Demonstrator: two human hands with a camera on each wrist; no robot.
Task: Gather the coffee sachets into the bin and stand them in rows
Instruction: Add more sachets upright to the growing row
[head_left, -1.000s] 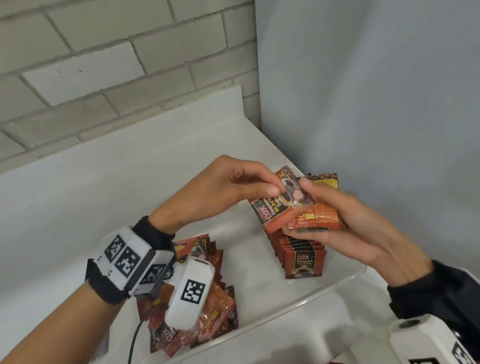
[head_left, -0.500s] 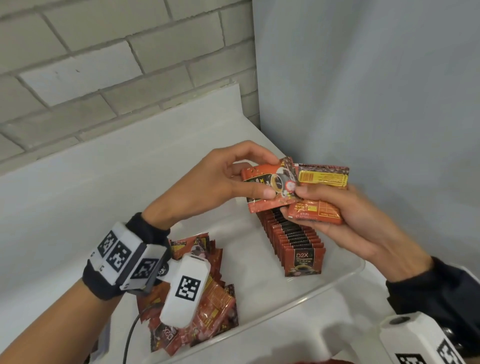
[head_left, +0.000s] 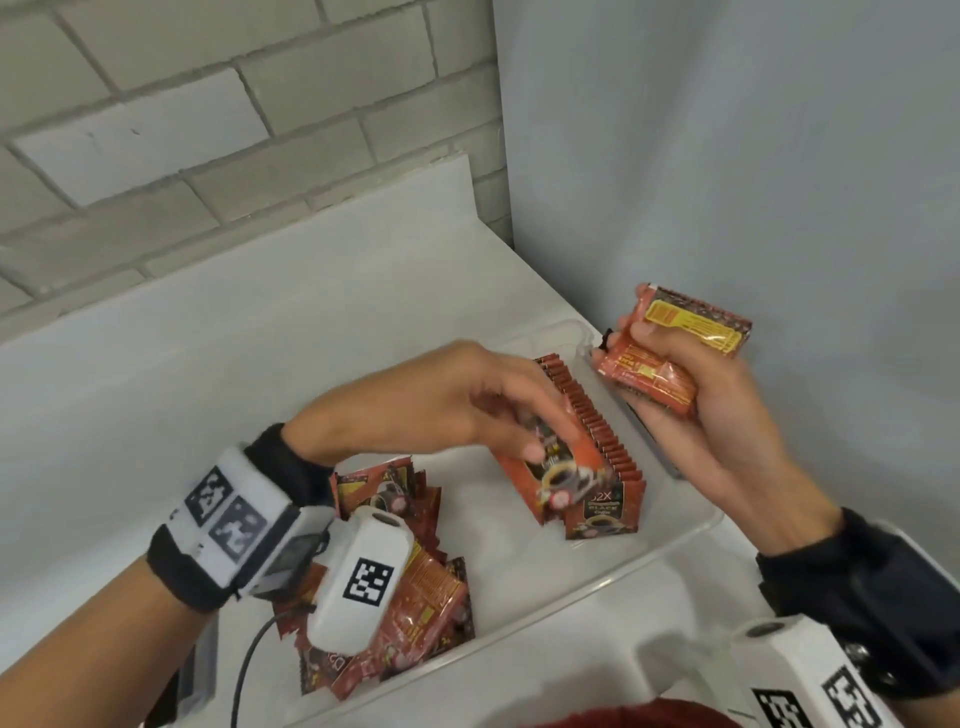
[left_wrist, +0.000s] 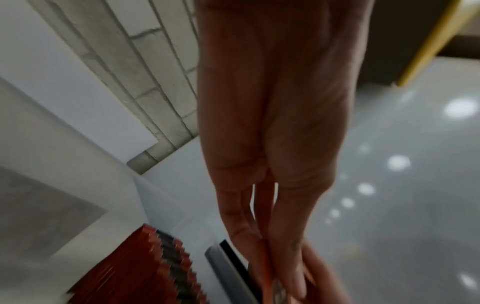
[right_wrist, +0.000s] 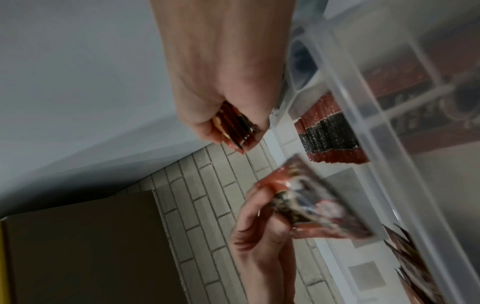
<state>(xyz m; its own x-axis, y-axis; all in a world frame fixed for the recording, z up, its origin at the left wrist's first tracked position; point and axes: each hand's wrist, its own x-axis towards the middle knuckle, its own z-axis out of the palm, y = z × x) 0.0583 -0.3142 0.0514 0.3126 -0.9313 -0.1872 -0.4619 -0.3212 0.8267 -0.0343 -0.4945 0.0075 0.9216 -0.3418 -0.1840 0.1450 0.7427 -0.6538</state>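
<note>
1. Head camera view: the left hand (head_left: 457, 400) pinches a single coffee sachet (head_left: 558, 475) between thumb and fingertips, low over the front of the standing row of sachets (head_left: 597, 431) inside the clear plastic bin (head_left: 691, 525); the sachet is blurred.
2. The right hand (head_left: 696, 415), raised beside the bin's right wall, has its fingers curled around a small stack of sachets (head_left: 670, 358), well apart from the left hand.
3. A loose pile of sachets (head_left: 415, 603) lies in the bin's near-left corner, partly hidden by the white wrist-worn camera unit (head_left: 358, 577).
4. From the right wrist, the row shows through the translucent bin wall (right_wrist: 369, 115).
5. The bin sits on a white table (head_left: 234, 353) in a corner, with a pale brick wall (head_left: 208, 119) behind and a plain grey wall (head_left: 753, 156) to the right.
</note>
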